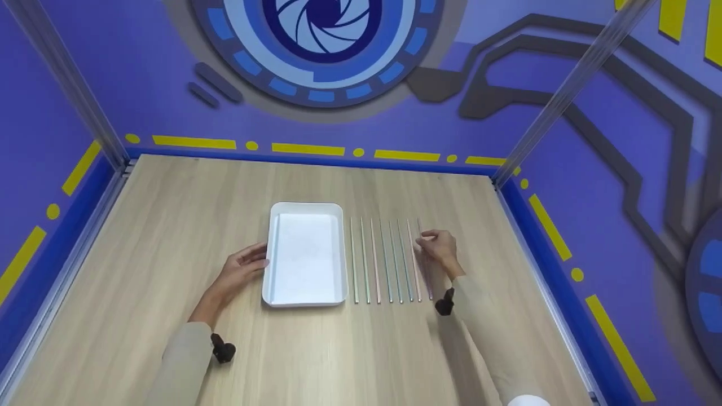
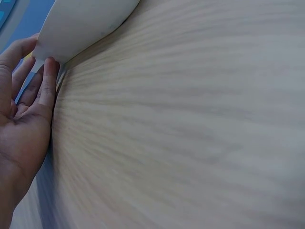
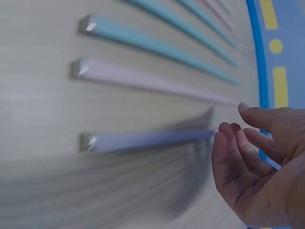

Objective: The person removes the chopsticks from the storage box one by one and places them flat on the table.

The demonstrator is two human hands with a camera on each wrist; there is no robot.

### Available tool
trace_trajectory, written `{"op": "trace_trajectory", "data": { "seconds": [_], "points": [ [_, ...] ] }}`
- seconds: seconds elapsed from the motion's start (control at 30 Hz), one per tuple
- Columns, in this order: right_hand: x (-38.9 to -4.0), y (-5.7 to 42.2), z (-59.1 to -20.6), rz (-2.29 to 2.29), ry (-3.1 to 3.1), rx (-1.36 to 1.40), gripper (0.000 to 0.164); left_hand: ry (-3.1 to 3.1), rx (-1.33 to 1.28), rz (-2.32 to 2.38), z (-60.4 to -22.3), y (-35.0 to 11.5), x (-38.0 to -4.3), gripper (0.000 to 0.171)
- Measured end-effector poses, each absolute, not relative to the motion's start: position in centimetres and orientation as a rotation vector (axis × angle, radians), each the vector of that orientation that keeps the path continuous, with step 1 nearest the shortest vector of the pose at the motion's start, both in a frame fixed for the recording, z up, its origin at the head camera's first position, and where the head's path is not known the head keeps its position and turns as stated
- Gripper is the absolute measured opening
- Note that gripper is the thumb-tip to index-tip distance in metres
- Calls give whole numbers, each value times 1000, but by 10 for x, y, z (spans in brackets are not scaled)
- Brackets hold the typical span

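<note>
A white rectangular tray (image 1: 305,303) lies on the wooden table. My left hand (image 1: 240,269) is at its left side, and in the left wrist view the nearly straight fingers (image 2: 49,81) touch the tray's outer wall (image 2: 86,28). Right of the tray, several pastel chopsticks with silvery ends lie side by side. My right hand (image 1: 440,248) is over the rightmost one, a purple chopstick (image 1: 429,285). In the right wrist view, thumb and fingertips stand apart at the far part of that purple chopstick (image 3: 152,140). Beside it lies a pink chopstick (image 3: 143,82).
The wooden table (image 1: 186,225) meets a blue patterned wall (image 1: 338,132) at the back and further panels at both sides. Clear posts (image 1: 569,96) rise at the back corners. A round white object (image 1: 528,400) shows at the bottom edge by the right sleeve.
</note>
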State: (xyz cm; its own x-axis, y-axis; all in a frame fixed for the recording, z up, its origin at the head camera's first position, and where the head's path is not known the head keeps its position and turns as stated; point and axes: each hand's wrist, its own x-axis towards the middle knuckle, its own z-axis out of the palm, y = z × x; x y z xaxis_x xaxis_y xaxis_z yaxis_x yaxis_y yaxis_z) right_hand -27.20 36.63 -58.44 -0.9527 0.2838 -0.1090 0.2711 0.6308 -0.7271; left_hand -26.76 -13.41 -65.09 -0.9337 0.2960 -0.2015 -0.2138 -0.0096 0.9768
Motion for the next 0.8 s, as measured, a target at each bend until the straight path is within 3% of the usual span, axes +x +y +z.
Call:
{"op": "trace_trajectory", "data": {
  "seconds": [0.37,0.8],
  "points": [
    [-294,290,-552,1404,-2860,-180,22,1922,79,2024,-652,-134,-266,63],
    [-324,177,-563,1627,-2942,112,21,1918,88,2052,-654,-134,-268,62]
  ]
}}
